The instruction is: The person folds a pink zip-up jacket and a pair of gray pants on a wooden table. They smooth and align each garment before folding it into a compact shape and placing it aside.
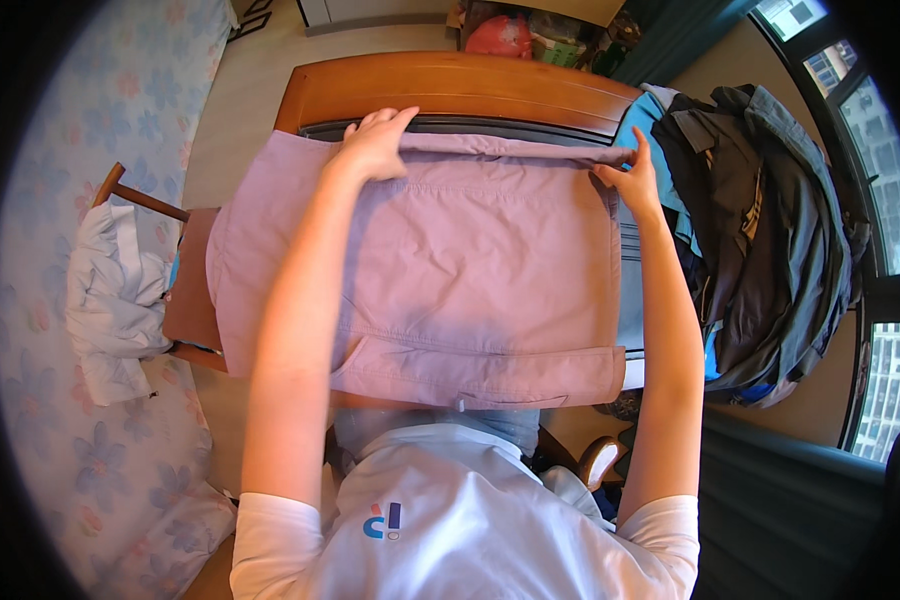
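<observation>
A mauve cotton-like garment (465, 247) lies spread flat before me, with a strip folded inward along its far edge and another folded band along its near edge. My left hand (373, 148) is at the far edge, left of the middle, with the folded strip between its fingers and thumb; it is slightly blurred. At the far right corner, my right hand (634, 176) has the end of the same strip between thumb and fingers. Under the garment is a wooden table (450, 86) with a dark inset panel, largely covered.
Dark clothes (765, 225) are heaped at the right, with a blue cloth (641, 124) beside them. A white puffy garment (112, 300) lies at the left on a bed with a floral cover (105, 457). Windows (881, 165) and a dark curtain (787, 495) stand at the right.
</observation>
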Tool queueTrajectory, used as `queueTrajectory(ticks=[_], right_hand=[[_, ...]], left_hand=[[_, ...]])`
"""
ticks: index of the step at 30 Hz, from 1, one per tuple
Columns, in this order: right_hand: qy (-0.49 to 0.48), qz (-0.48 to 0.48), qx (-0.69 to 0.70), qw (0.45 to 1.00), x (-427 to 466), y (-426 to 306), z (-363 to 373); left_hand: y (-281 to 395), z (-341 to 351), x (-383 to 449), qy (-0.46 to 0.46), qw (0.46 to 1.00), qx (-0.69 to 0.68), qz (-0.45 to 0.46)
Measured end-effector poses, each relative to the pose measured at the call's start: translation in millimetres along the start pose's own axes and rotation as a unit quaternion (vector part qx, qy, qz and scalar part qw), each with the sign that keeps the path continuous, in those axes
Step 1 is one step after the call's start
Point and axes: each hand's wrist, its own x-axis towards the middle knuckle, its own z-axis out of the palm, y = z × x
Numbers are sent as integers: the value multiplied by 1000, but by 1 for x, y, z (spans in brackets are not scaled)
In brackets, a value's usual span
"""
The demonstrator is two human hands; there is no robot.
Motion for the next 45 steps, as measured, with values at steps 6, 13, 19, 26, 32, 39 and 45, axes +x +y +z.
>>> queueTrajectory(ticks=[6, 13, 19, 26, 32, 39, 45], right_hand=[[-54, -59, -62, 995, -17, -14, -12], [-176, -179, -105, 962, -59, -16, -20], [-237, -184, -365, 881, -62, -51, -16], [-118, -322, -356, 869, -63, -84, 65], [-177, -320, -375, 852, -79, -59, 110], [-176, -292, -373, 863, -79, -46, 107], [-105, -213, -398, 886, -90, -24, 63]], left_hand=[[-39, 8, -10, 84, 986, -64, 127], [-42, 25, -27, 196, 951, 94, 222], [-36, 16, -48, 127, 968, 85, 197], [-37, 16, -58, 84, 970, 86, 211], [-5, 18, -68, 130, 970, 119, 165], [99, 80, -30, 71, 996, -36, 30], [37, 79, -41, 70, 991, 96, -53]])
